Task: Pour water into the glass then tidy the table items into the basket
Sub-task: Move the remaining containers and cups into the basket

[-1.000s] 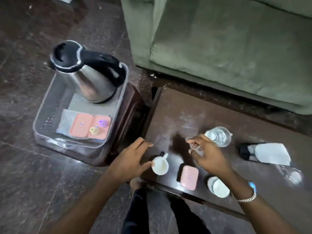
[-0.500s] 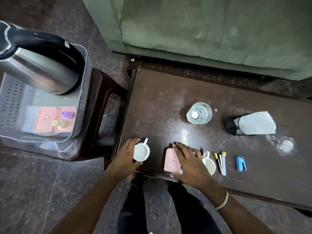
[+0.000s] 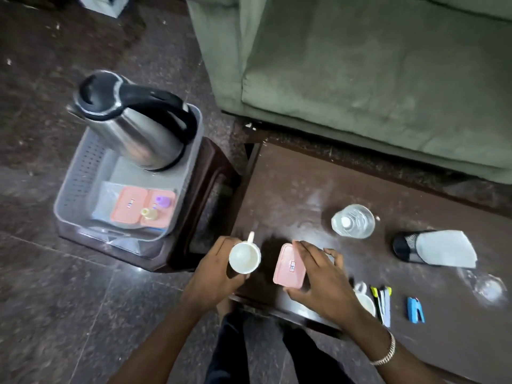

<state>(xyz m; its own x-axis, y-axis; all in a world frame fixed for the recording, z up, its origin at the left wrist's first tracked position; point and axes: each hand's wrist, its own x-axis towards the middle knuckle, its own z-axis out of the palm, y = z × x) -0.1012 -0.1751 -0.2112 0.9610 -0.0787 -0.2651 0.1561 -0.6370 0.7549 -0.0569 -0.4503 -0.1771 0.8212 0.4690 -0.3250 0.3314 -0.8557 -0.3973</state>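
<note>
Two items are in hand at once; step judged: tidying, with pouring apparently behind, though the glass's contents are too faint to confirm.

Table [image 3: 291, 195], dark, right of scene: bears the items yet to move.
Basket [image 3: 83, 173], grey, on a stool at left: holds a steel kettle [image 3: 138, 134] at its far end, two pink lidded boxes [image 3: 142, 207] on its near floor, two small bottles resting on the right-hand one.
Mesh cup [image 3: 407, 246], on its side, far right: white paper protrudes.
Water bottle [image 3: 353, 221], clear, upright, mid-table.
Glass [image 3: 487, 289], near right edge.
Pink box [image 3: 289, 266]: right hand [image 3: 324, 284] curled around it, fingers on lid.
White cup [image 3: 245, 257], empty: left hand [image 3: 213, 275] wrapped around its side, apparently lifted.
Second cup, pens, blue stapler: near edge, untouched.

Next move calls for carrying both leftward, setting them into the basket's free space.
</note>
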